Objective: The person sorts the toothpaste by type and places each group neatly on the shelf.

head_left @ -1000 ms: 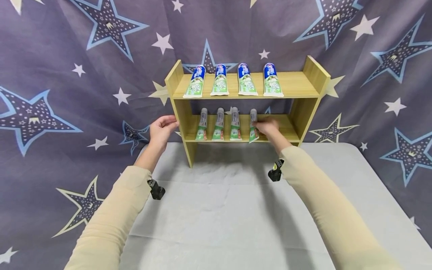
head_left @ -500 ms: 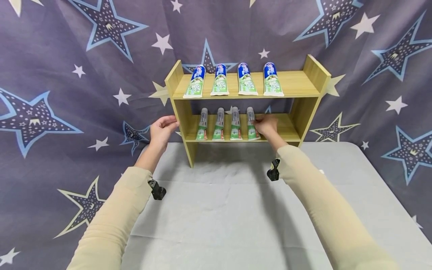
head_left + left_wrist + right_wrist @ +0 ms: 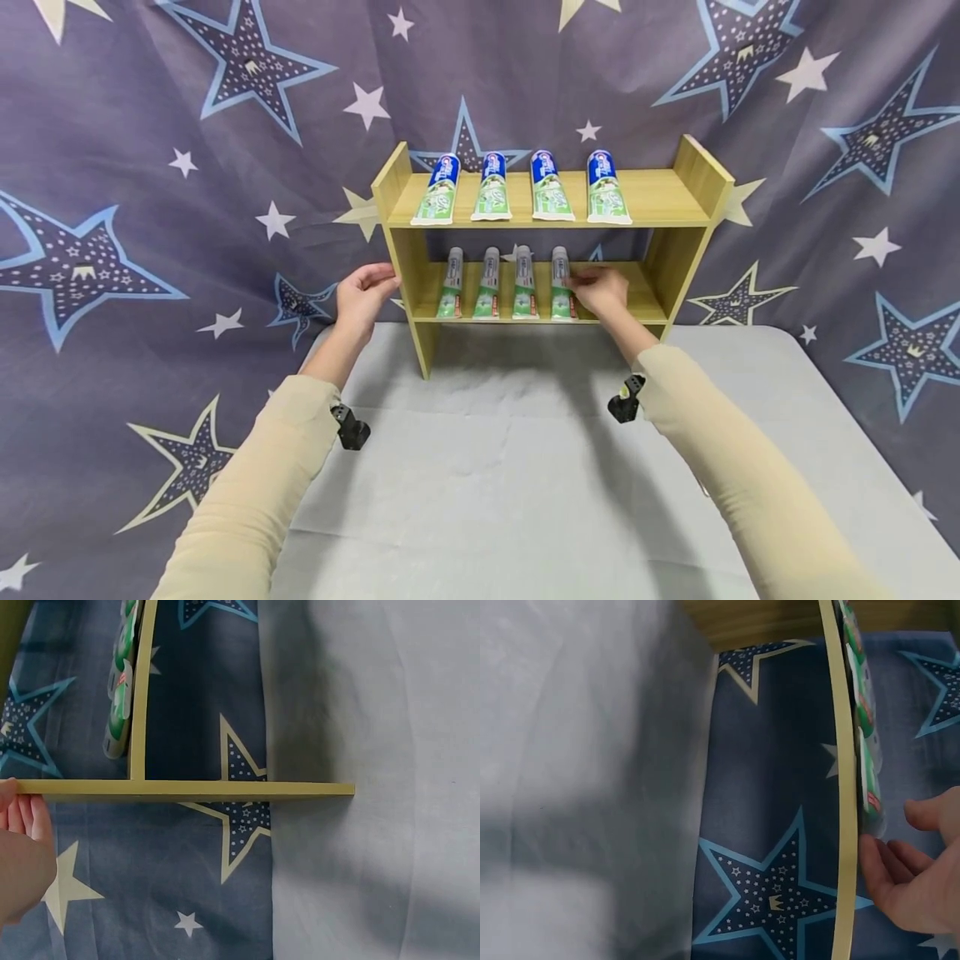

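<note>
On the lower board [image 3: 640, 293] of a small wooden shelf, several grey-and-green toothpaste tubes lie in a row, caps toward the back. My right hand [image 3: 603, 293] is beside the rightmost tube [image 3: 560, 279], fingertips right at its side. In the right wrist view, the right thumb [image 3: 924, 814] stands apart from the nearest tube [image 3: 871, 784], with the fingers at the board's edge. My left hand [image 3: 362, 300] is at the shelf's left side panel [image 3: 408, 275]. In the left wrist view, the left fingers [image 3: 39, 819] touch that panel's outer face.
Several blue-and-green toothpaste tubes [image 3: 549, 187] lie on the upper board [image 3: 660, 193], toward its left and middle. The shelf stands on a table with a grey cloth [image 3: 480, 467]. Behind it hangs a star-patterned curtain [image 3: 315, 175].
The rightmost lower tube has shifted left and straightened into line with the others. My right hand has loosened from it. The left hand stays at the side panel, and the head view tipped slightly.
</note>
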A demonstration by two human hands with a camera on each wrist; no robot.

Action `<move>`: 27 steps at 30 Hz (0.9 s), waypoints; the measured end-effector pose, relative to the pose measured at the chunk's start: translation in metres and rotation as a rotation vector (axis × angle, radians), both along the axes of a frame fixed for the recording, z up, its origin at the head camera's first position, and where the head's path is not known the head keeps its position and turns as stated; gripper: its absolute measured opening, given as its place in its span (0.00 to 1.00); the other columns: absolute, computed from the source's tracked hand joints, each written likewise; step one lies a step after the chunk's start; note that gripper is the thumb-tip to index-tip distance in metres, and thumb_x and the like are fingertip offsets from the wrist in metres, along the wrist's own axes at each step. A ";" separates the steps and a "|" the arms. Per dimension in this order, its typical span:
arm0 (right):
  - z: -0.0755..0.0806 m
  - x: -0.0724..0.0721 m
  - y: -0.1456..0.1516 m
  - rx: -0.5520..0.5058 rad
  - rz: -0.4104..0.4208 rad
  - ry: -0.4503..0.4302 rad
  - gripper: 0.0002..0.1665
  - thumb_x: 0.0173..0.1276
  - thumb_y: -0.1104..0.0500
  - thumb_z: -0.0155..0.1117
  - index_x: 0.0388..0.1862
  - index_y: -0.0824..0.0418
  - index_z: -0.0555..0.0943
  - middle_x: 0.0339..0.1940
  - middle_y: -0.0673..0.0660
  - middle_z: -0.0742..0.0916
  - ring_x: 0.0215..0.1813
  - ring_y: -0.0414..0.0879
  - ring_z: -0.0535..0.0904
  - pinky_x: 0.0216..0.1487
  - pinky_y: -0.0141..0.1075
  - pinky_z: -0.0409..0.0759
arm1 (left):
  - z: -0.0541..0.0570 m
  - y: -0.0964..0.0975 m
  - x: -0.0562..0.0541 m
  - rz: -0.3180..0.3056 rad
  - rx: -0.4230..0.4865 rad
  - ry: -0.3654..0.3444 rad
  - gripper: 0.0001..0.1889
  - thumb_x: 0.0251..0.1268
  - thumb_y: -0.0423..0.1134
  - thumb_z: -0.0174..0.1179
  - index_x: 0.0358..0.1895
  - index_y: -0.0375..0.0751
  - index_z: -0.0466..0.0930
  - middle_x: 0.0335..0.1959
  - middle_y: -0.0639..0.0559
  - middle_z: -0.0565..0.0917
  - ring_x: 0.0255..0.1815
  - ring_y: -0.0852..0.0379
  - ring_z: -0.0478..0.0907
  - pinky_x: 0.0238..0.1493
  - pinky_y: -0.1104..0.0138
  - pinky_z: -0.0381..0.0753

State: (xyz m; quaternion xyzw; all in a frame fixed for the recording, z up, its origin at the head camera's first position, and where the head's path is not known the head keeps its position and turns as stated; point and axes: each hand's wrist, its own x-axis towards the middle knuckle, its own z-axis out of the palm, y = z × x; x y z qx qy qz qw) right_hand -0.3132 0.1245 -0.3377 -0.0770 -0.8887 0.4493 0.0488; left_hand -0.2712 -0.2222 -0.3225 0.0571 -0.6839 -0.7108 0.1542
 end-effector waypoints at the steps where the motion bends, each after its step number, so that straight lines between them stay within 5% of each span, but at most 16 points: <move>1: -0.001 0.002 0.003 -0.010 -0.002 0.003 0.21 0.65 0.51 0.64 0.53 0.60 0.83 0.52 0.61 0.87 0.50 0.52 0.82 0.54 0.38 0.81 | -0.001 0.000 0.000 0.001 -0.003 -0.001 0.09 0.57 0.25 0.63 0.36 0.42 0.79 0.26 0.66 0.83 0.32 0.70 0.80 0.39 0.81 0.81; 6: -0.001 0.018 0.020 -0.089 0.008 0.043 0.20 0.64 0.52 0.65 0.53 0.60 0.83 0.50 0.63 0.87 0.30 0.37 0.83 0.33 0.25 0.81 | -0.002 0.001 0.001 0.011 0.008 0.000 0.11 0.57 0.24 0.63 0.33 0.47 0.79 0.26 0.66 0.83 0.32 0.69 0.80 0.39 0.81 0.81; 13: -0.005 0.046 0.044 -0.248 0.079 0.071 0.23 0.67 0.56 0.63 0.56 0.68 0.79 0.49 0.67 0.86 0.28 0.30 0.83 0.34 0.23 0.84 | 0.001 0.001 0.000 0.000 0.019 0.002 0.10 0.56 0.24 0.63 0.34 0.45 0.79 0.25 0.65 0.83 0.32 0.69 0.80 0.38 0.81 0.81; 21: -0.025 0.083 0.067 -0.342 0.146 0.092 0.25 0.67 0.61 0.62 0.57 0.77 0.74 0.22 0.30 0.82 0.27 0.23 0.80 0.37 0.24 0.85 | 0.001 0.002 0.001 0.002 0.005 -0.009 0.09 0.56 0.24 0.64 0.37 0.40 0.79 0.26 0.66 0.83 0.33 0.69 0.79 0.39 0.82 0.81; 27: -0.048 0.101 0.086 -0.203 0.134 0.096 0.23 0.67 0.60 0.62 0.55 0.76 0.76 0.37 0.58 0.90 0.27 0.22 0.77 0.34 0.22 0.83 | -0.001 0.001 -0.001 0.007 0.011 -0.004 0.10 0.57 0.24 0.63 0.36 0.43 0.79 0.26 0.66 0.83 0.33 0.69 0.80 0.39 0.82 0.81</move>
